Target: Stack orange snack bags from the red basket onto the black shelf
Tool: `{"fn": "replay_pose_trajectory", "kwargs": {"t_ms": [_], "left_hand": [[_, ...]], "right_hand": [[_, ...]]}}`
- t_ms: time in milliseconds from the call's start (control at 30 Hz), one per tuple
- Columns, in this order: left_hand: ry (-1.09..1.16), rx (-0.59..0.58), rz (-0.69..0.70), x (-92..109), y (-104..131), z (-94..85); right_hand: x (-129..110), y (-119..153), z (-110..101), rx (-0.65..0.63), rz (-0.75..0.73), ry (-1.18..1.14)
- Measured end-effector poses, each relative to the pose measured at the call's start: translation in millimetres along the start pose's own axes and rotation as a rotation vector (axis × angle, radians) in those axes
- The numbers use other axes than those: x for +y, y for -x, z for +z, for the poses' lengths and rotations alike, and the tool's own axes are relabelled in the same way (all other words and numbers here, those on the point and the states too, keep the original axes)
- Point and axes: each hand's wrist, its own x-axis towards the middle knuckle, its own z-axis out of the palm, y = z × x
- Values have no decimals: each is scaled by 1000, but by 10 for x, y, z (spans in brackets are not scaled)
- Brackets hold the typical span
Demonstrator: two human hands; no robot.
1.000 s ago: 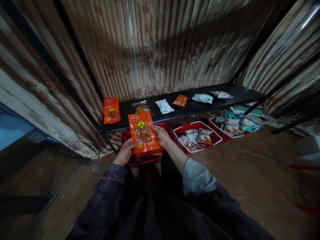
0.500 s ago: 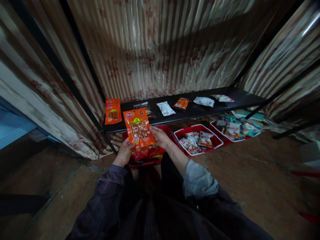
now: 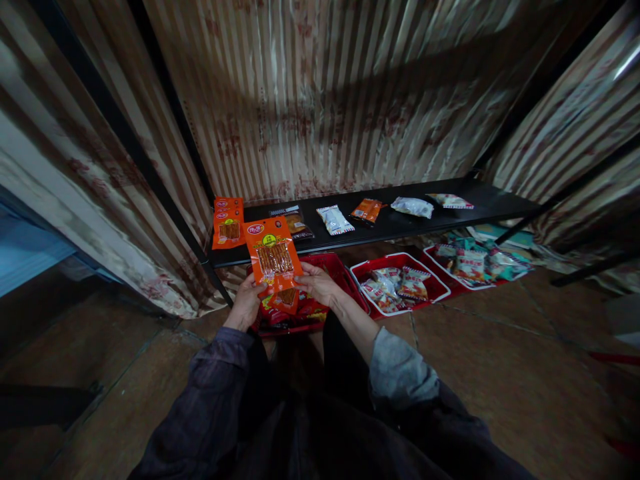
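An orange snack packet (image 3: 273, 257) with a clear window is held up between my two hands, above a red basket (image 3: 350, 283) of red packets. My left hand (image 3: 246, 301) pinches its lower left corner. At its lower right edge, the fingers of my right hand (image 3: 320, 283) grip it. More orange packets (image 3: 229, 223) lie overlapped at the left end of the black shelf (image 3: 390, 230). To their right on the shelf are a dark clear-windowed packet (image 3: 299, 223), a white packet (image 3: 335, 220) and a small orange packet (image 3: 369, 211).
Two silvery and white packets (image 3: 412, 207) lie farther right on the shelf. On the floor, a white-rimmed red basket (image 3: 440, 298) holds several packets, and another (image 3: 487, 287) holds green ones. Dark metal posts (image 3: 175, 113) and striped curtains (image 3: 320, 100) surround the shelf.
The held orange packet has moved slightly left, and its top now leans nearer the shelf packets. My right hand has shifted a little down its edge. The view has shifted slightly.
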Motion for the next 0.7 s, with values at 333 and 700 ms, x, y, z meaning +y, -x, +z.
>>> {"fn": "replay_pose_trajectory", "kwargs": {"t_ms": [333, 700], "left_hand": [[-38, -6, 21, 2, -11, -8], [-238, 120, 221, -55, -108, 0]], "right_hand": [[1, -14, 15, -31, -11, -37], [95, -18, 103, 40, -19, -88]]}}
